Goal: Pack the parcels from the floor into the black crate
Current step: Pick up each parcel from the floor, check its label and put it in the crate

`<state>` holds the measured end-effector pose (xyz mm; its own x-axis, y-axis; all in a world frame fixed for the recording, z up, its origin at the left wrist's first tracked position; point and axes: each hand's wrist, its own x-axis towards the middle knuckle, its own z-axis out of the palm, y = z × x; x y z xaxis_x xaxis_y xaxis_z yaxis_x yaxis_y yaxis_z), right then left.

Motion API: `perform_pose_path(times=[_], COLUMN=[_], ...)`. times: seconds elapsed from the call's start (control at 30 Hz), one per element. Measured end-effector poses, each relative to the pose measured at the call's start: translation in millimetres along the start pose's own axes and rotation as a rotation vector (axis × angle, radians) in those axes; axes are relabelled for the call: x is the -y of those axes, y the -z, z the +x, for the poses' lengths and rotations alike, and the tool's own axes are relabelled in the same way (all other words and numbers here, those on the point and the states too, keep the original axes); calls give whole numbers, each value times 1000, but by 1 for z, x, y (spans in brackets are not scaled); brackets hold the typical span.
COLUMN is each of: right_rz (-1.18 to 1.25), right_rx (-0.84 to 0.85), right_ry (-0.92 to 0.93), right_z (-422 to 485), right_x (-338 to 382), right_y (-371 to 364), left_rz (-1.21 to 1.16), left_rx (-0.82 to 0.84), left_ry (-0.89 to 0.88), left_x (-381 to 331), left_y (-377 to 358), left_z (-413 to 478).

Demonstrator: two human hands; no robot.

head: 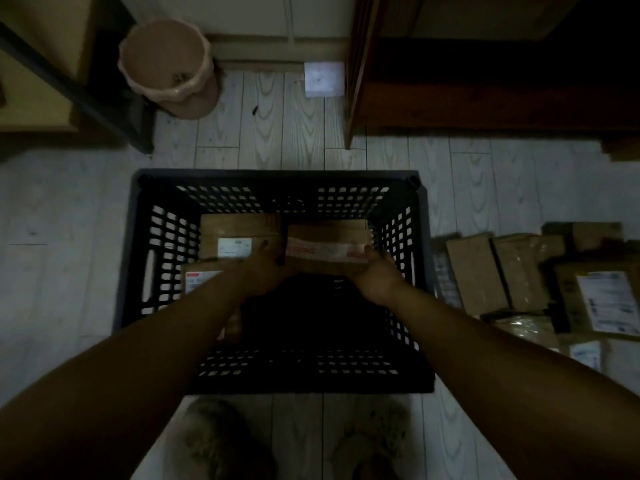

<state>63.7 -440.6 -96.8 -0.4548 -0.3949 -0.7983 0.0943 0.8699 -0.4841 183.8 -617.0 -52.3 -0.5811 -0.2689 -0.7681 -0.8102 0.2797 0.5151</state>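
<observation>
**Step in hand: placing a parcel.** You hold one taped parcel (327, 244) inside the black crate (138, 237), at its far right corner. It sits just beside a labelled parcel (239, 233) at the far left. A red-labelled parcel (201, 278) lies at the near left, partly under your left forearm.

**Hand state.**
- Left hand (266, 268): grips the left end of the taped parcel, fingertips curled over its top edge.
- Right hand (377, 275): holds the right end, thumb on the upper face. The fingers beneath are out of sight.

**Progress.** Judged from the layout, packing is at an early to middle stage. The near right of the crate floor appears unfilled, and a pile of parcels (519, 271) waits on the floor just right of the crate.

**Next move.**
1. Seat the taped parcel flat against the far wall and the right wall.
2. Release both hands only once it rests on the crate floor.
3. Reach right for the pile.

**Limits of view.**
- The light is dim, and no label text is readable.
- You cannot tell whether the taped parcel already touches the crate floor or hangs above it.
- The pile is cut off at the right edge, so its count is uncertain.
</observation>
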Motion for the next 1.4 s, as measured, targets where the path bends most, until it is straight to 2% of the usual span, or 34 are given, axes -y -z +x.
perform_pose_path(times=[0.17, 0.4, 0.53, 0.63, 0.73, 0.83, 1.07, 1.2, 1.4], right_rz=[-59, -95, -172, -153, -111, -147, -61, -24, -7], right_rx=[50, -15, -88, -206, -325, -459, -648, -745, -790], right_ry=[52, 96, 95, 88, 65, 47, -34, -35, -13], right_z=[-104, -275, -364, -423, -487, -551, -684, -743, -811], right_x=[28, 86, 102, 98, 87, 70, 11, -40, -143], right_y=[39, 116, 156, 178, 195, 209, 254, 279, 319], left_rz=[42, 61, 62, 148, 201, 252, 319, 375, 377], left_rx=[-45, -89, -165, -144, -83, -101, -85, -80, -50], left_ry=[43, 32, -65, -165, -254, -349, -564, -670, -732], left_x=[-41, -114, -157, -191, -224, -259, -334, -382, -458], left_y=[29, 60, 65, 63, 58, 44, -1, -50, -160], left_z=[-114, -275, -354, -400, -436, -472, -554, -591, -629])
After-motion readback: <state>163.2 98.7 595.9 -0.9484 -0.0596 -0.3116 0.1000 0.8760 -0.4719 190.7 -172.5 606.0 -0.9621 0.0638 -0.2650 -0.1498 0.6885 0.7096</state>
